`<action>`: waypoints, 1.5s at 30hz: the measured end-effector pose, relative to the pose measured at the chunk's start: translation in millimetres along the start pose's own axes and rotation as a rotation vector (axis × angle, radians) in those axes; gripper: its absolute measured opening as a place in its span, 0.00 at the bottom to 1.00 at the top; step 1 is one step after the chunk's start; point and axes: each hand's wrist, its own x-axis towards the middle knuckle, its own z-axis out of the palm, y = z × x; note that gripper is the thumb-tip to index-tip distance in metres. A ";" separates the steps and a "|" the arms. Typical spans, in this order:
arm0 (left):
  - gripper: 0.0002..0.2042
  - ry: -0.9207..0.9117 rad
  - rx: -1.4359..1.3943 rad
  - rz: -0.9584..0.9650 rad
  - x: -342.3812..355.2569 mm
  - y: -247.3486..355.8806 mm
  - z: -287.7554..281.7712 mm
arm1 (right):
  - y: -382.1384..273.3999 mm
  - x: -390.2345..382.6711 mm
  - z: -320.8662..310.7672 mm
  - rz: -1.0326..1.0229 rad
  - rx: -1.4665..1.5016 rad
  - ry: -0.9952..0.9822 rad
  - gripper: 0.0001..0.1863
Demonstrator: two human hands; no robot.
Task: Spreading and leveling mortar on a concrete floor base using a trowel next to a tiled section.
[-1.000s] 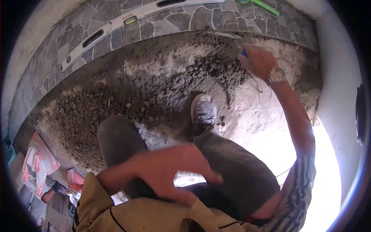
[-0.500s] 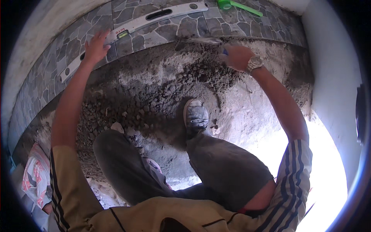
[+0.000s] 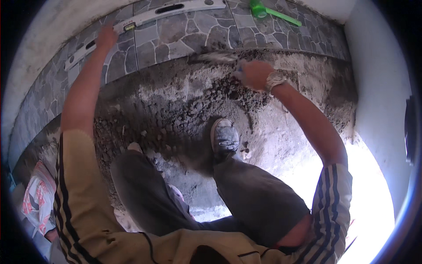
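A long pale spirit level [image 3: 147, 17] lies on the stone-patterned tiles [image 3: 176, 33] along the far side. My left hand [image 3: 107, 37] is on its left part, fingers curled over the bar. My right hand [image 3: 255, 74] grips the blue handle of a trowel, mostly covered by the fingers. The trowel's blade [image 3: 215, 57], smeared by motion, points left along the near edge of the tiles. Loose dark mortar and rubble [image 3: 224, 88] lie just below the blade.
A green long-handled thing with a round head [image 3: 260, 10] rests on the tiles at the far right. White walls rise at the far side and right [image 3: 373, 66]. My shoe [image 3: 226, 134] stands on rough ground. A red-and-white sack [image 3: 39, 198] sits at the lower left.
My left hand has gone from spread fingers to curled ones, and the spirit level has shifted away from the tiles' near edge. My right hand and the trowel have moved left.
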 end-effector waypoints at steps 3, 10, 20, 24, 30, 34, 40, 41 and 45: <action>0.20 -0.222 -0.624 0.129 -63.5 154.3 -33.3 | 64.5 -35.1 17.4 0.101 0.031 0.050 0.21; 0.16 -1.050 -0.853 0.921 -312.2 299.7 -176.0 | -35.1 -16.8 -22.3 0.074 -0.042 0.040 0.22; 0.16 -0.997 -0.941 0.945 -369.0 319.3 -137.2 | -12.4 -18.0 -16.9 0.177 -0.168 0.011 0.23; 0.20 -0.929 -1.023 0.859 -369.5 330.7 -111.2 | -95.4 0.2 -18.3 -0.001 -0.130 0.033 0.22; 0.30 -1.287 -1.459 0.747 -402.7 350.0 -120.7 | -86.7 42.0 -5.3 -0.118 -0.135 0.032 0.22; 0.40 -1.503 -1.464 0.836 -419.1 340.0 -131.6 | -93.1 11.4 -20.0 -0.042 -0.235 0.042 0.23; 0.40 -1.566 -1.383 0.923 -410.5 332.4 -143.8 | -175.2 53.6 -35.2 -0.132 -0.204 -0.015 0.25; 0.40 -1.563 -1.388 0.916 -410.4 330.3 -142.3 | -176.4 65.0 -23.9 -0.151 -0.218 -0.056 0.25; 0.41 -1.555 -1.512 0.968 -415.1 324.9 -131.2 | -148.7 56.9 -23.4 -0.091 -0.327 -0.002 0.26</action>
